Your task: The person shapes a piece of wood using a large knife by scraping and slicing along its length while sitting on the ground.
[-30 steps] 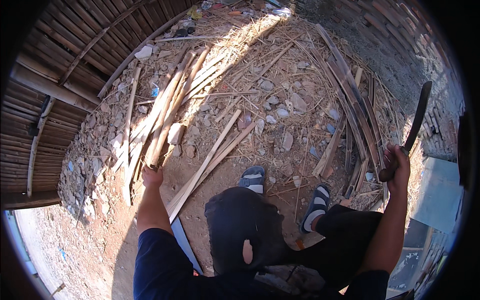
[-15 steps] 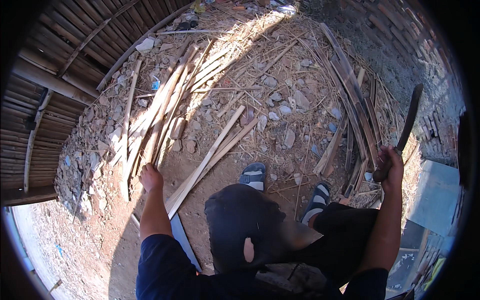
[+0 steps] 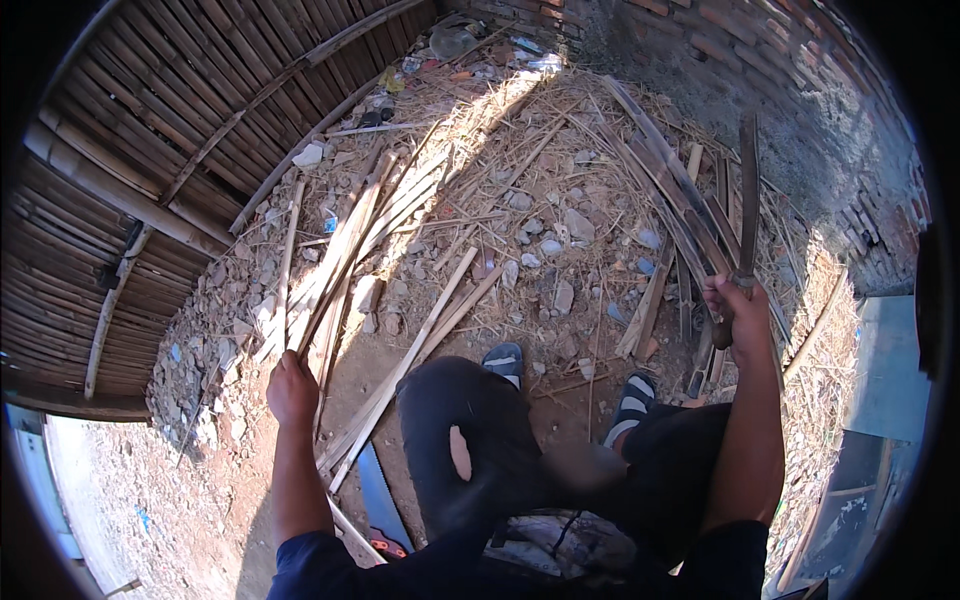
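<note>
The right hand (image 3: 741, 316) has its fingers wrapped around the handle of a long, dark machete (image 3: 748, 205), whose blade stands nearly upright in front of the stack of dark strips (image 3: 672, 182) beside the brick wall (image 3: 850, 150). The left hand (image 3: 291, 390) is at the lower end of a bundle of wooden strips (image 3: 343, 258) lying on the rubble, its fingers bunched; whether they grip a strip cannot be told. Two pale slats (image 3: 410, 352) slant across the ground between that bundle and the person's knee (image 3: 462, 400). Below them, a handsaw (image 3: 381, 495) lies beside the leg, its orange-red handle nearest the body.
</note>
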Available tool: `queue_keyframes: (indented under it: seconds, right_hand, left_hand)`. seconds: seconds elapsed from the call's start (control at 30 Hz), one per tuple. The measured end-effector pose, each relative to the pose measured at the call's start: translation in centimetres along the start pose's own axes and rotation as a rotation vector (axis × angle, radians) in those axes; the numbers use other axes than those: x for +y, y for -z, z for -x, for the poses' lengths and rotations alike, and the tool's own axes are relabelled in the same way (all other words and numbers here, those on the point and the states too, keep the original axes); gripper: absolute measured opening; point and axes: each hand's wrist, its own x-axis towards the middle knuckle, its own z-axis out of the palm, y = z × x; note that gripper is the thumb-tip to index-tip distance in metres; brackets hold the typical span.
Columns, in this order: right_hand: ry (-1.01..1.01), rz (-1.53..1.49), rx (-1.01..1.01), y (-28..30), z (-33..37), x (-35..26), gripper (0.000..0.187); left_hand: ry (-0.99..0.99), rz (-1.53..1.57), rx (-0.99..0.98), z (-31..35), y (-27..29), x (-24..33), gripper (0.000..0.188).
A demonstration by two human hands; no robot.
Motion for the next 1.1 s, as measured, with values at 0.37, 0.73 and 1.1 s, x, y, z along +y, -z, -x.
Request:
queue_keyframes:
  seconds: [0.37,0.73,1.1]
  right_hand:
    - [0.007,-0.353,0.006,-2.5,0.9,-3.4,0.041]
    - [0.085,-0.857,0.452,10.5,-1.1,-2.8,0.025]
    - [0.459,-0.898,0.483,14.0,-0.1,-4.1,0.021]
  left_hand:
    - [-0.602,0.227,0.487,1.4,13.2,14.7,0.014]
    - [-0.91,0.346,0.604,4.3,15.5,23.8,0.025]
    - [-0.893,0.209,0.122,3.6,19.0,35.2,0.049]
